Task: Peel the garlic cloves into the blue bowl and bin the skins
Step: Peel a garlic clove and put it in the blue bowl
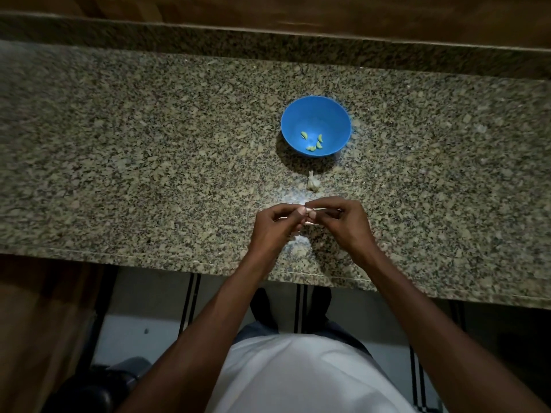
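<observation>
A blue bowl (316,113) stands on the granite counter (149,162) and holds several peeled garlic cloves (313,142). The rest of a garlic bulb (313,182) lies just in front of the bowl. Near the counter's front edge my left hand (275,226) and my right hand (344,222) meet fingertip to fingertip, pinching a small pale garlic clove (398,215) between them. The clove is mostly hidden by my fingers. Pale bits of skin (299,238) lie on the counter under my hands.
A raised granite ledge and a wooden wall run along the back of the counter. Below the front edge is a tiled floor with my feet. A dark round object (98,389), perhaps a bin, sits at the lower left.
</observation>
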The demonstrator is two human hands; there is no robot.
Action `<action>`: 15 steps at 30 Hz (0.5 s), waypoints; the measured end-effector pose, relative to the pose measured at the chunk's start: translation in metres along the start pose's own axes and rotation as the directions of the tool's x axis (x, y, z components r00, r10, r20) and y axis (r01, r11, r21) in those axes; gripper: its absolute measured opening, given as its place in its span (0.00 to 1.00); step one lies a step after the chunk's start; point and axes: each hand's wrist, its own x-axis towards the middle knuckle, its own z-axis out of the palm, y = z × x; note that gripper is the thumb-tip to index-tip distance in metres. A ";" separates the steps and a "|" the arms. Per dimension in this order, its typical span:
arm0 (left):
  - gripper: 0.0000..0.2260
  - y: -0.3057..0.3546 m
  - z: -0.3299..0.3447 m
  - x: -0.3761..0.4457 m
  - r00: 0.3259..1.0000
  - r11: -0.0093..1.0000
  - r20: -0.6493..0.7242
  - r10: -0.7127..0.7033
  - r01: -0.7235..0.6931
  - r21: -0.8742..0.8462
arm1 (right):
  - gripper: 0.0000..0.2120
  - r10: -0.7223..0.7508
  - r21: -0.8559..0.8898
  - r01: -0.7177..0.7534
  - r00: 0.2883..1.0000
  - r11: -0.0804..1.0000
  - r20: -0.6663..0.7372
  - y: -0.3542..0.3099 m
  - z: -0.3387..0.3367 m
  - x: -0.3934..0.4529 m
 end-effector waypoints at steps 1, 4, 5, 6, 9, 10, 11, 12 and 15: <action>0.07 0.000 0.001 0.000 1.000 1.000 -0.002 0.002 -0.002 0.004 | 0.08 -0.002 -0.002 0.002 1.000 1.000 -0.004 -0.001 -0.001 0.000; 0.06 0.003 0.002 0.000 0.999 0.998 -0.009 0.042 -0.041 0.043 | 0.05 0.034 0.018 -0.034 0.999 0.999 0.009 -0.002 -0.005 -0.001; 0.06 0.006 0.003 0.000 0.998 0.996 -0.002 0.060 -0.060 0.062 | 0.05 0.034 0.022 -0.034 0.999 0.999 0.023 -0.002 -0.007 -0.001; 0.06 0.008 0.003 0.000 0.997 0.993 0.012 0.080 -0.080 0.092 | 0.06 0.029 0.030 -0.030 0.999 0.999 0.037 -0.001 -0.009 -0.002; 0.07 0.014 0.006 0.001 0.987 0.960 0.069 0.147 -0.159 0.229 | 0.06 0.033 0.060 -0.037 0.997 0.998 0.063 0.001 -0.016 -0.001; 0.06 0.014 0.007 0.002 0.982 0.938 0.072 0.175 -0.189 0.291 | 0.06 0.037 0.066 -0.042 0.997 0.997 0.074 0.001 -0.018 -0.001; 0.06 0.014 0.007 0.004 0.975 0.905 0.073 0.212 -0.224 0.361 | 0.07 0.044 0.071 -0.050 0.995 0.996 0.085 0.001 -0.020 -0.001; 0.05 0.013 0.008 0.006 0.964 0.864 0.076 0.254 -0.261 0.430 | 0.07 0.054 0.077 -0.061 0.994 0.995 0.090 0.001 -0.021 -0.001; 0.05 0.012 0.012 0.006 0.925 0.746 0.088 0.369 -0.352 0.565 | 0.09 0.097 0.123 -0.109 0.991 0.986 0.094 0.000 -0.024 0.000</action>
